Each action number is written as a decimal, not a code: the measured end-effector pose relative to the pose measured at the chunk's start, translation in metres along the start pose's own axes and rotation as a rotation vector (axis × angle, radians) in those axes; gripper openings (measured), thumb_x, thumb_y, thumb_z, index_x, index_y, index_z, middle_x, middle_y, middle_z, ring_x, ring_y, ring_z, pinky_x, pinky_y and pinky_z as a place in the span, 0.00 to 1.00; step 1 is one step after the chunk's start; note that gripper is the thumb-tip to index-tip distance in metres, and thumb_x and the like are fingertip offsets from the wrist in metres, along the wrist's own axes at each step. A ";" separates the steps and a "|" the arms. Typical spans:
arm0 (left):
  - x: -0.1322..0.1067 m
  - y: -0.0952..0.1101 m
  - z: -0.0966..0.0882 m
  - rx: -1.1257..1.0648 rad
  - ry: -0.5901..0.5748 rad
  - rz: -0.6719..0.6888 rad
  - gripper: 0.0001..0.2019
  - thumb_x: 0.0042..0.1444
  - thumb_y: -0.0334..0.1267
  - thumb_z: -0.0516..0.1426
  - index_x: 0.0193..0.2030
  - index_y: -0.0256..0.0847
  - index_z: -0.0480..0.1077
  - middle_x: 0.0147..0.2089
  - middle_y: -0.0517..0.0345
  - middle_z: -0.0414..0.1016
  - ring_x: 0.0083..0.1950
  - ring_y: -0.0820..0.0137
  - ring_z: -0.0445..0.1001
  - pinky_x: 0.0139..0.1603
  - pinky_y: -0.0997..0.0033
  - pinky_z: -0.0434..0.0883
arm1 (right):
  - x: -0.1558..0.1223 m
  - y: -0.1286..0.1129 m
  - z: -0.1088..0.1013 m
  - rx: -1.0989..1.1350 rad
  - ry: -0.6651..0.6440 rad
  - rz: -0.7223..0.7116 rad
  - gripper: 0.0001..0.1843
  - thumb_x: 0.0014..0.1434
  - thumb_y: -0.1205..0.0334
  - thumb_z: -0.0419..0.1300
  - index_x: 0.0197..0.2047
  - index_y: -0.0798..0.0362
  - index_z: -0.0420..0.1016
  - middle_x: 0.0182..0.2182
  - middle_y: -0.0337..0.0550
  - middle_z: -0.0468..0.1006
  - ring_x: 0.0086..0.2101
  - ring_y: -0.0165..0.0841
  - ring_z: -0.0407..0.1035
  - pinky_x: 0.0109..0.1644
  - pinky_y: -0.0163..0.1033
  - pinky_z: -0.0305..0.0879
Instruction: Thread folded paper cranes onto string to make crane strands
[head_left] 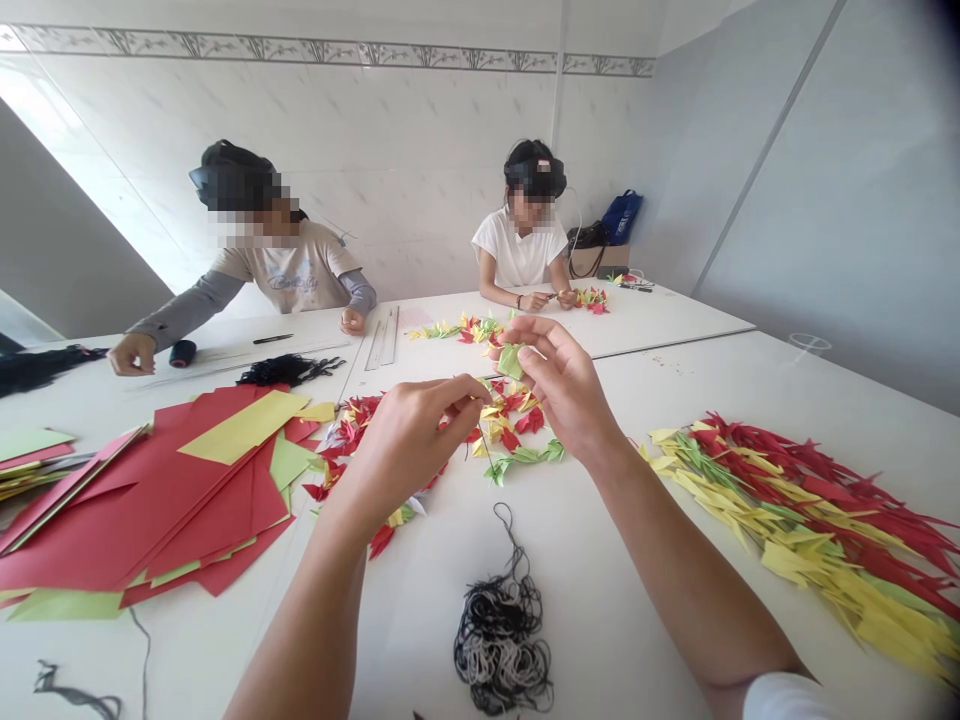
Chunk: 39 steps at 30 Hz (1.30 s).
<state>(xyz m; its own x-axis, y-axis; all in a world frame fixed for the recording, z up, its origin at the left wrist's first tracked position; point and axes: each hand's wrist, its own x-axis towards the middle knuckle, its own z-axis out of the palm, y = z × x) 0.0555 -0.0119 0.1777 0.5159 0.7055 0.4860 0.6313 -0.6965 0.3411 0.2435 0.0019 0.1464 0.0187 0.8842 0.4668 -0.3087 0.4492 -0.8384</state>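
Right hand (562, 390) pinches folded green paper (510, 362), long axis slanting down.

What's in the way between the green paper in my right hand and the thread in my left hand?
Nothing visible: the green folded paper pinched in the right hand faces the dark thread held by the left hand across a small open gap, above the folded paper pieces lying below.
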 end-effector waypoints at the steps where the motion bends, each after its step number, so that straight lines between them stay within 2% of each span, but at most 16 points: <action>1: 0.000 0.000 0.000 0.001 -0.002 -0.004 0.10 0.64 0.34 0.53 0.42 0.42 0.77 0.32 0.62 0.80 0.28 0.75 0.74 0.31 0.77 0.67 | 0.000 0.000 0.000 -0.002 -0.002 -0.004 0.17 0.61 0.54 0.64 0.52 0.46 0.70 0.51 0.45 0.76 0.47 0.35 0.76 0.51 0.41 0.73; 6: 0.000 0.001 0.000 -0.008 -0.001 -0.013 0.10 0.63 0.35 0.53 0.41 0.42 0.77 0.32 0.62 0.80 0.28 0.75 0.74 0.31 0.77 0.67 | -0.001 -0.001 0.001 -0.047 -0.006 -0.050 0.16 0.63 0.54 0.63 0.53 0.46 0.70 0.51 0.45 0.76 0.46 0.34 0.76 0.51 0.42 0.73; 10: 0.000 0.000 0.001 0.008 0.015 -0.021 0.10 0.63 0.33 0.53 0.40 0.42 0.76 0.30 0.63 0.79 0.27 0.76 0.73 0.31 0.77 0.66 | -0.005 -0.004 0.006 -0.171 0.034 -0.187 0.14 0.64 0.56 0.61 0.52 0.46 0.70 0.48 0.44 0.76 0.46 0.36 0.75 0.50 0.43 0.72; 16: 0.001 -0.001 0.002 0.004 0.049 -0.027 0.10 0.62 0.33 0.53 0.38 0.42 0.76 0.28 0.64 0.78 0.26 0.76 0.71 0.30 0.77 0.65 | -0.012 -0.005 0.013 -0.334 0.051 -0.321 0.13 0.68 0.59 0.53 0.55 0.41 0.68 0.50 0.44 0.75 0.50 0.39 0.73 0.45 0.44 0.72; 20: 0.001 -0.001 0.002 -0.016 0.039 -0.028 0.10 0.63 0.34 0.52 0.37 0.42 0.76 0.27 0.64 0.77 0.25 0.76 0.70 0.29 0.77 0.65 | -0.013 -0.002 0.015 -0.355 0.016 -0.360 0.14 0.68 0.63 0.52 0.55 0.41 0.67 0.50 0.45 0.74 0.51 0.40 0.73 0.49 0.48 0.73; 25: 0.001 -0.003 0.000 -0.005 0.028 -0.020 0.10 0.63 0.34 0.52 0.37 0.42 0.75 0.28 0.63 0.77 0.25 0.76 0.70 0.29 0.77 0.65 | -0.011 0.000 0.016 -0.298 0.067 -0.330 0.16 0.64 0.64 0.55 0.54 0.41 0.68 0.49 0.44 0.74 0.51 0.39 0.73 0.52 0.49 0.73; 30: 0.000 -0.002 0.000 -0.017 0.008 -0.038 0.09 0.63 0.34 0.53 0.39 0.42 0.75 0.29 0.64 0.78 0.27 0.75 0.73 0.30 0.77 0.66 | -0.006 -0.001 0.012 -0.177 0.116 -0.260 0.16 0.61 0.67 0.59 0.51 0.43 0.69 0.48 0.42 0.75 0.50 0.37 0.73 0.52 0.45 0.73; 36: -0.001 -0.001 0.000 -0.021 0.027 -0.027 0.10 0.62 0.33 0.52 0.39 0.42 0.76 0.29 0.64 0.78 0.26 0.75 0.73 0.29 0.77 0.66 | 0.000 0.001 0.006 -0.036 0.107 -0.052 0.16 0.58 0.65 0.60 0.50 0.46 0.70 0.50 0.42 0.76 0.44 0.33 0.75 0.44 0.39 0.74; 39: -0.001 -0.001 0.000 -0.020 0.032 -0.011 0.10 0.62 0.33 0.52 0.39 0.42 0.76 0.29 0.63 0.79 0.26 0.75 0.73 0.29 0.77 0.66 | 0.001 0.001 0.007 0.045 0.076 0.010 0.15 0.57 0.64 0.61 0.49 0.47 0.69 0.51 0.43 0.76 0.46 0.33 0.75 0.47 0.39 0.74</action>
<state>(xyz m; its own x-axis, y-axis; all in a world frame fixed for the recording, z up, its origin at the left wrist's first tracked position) 0.0540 -0.0117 0.1770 0.4900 0.7090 0.5072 0.6248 -0.6914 0.3628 0.2371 0.0019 0.1481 0.0866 0.8967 0.4341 -0.3514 0.4352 -0.8289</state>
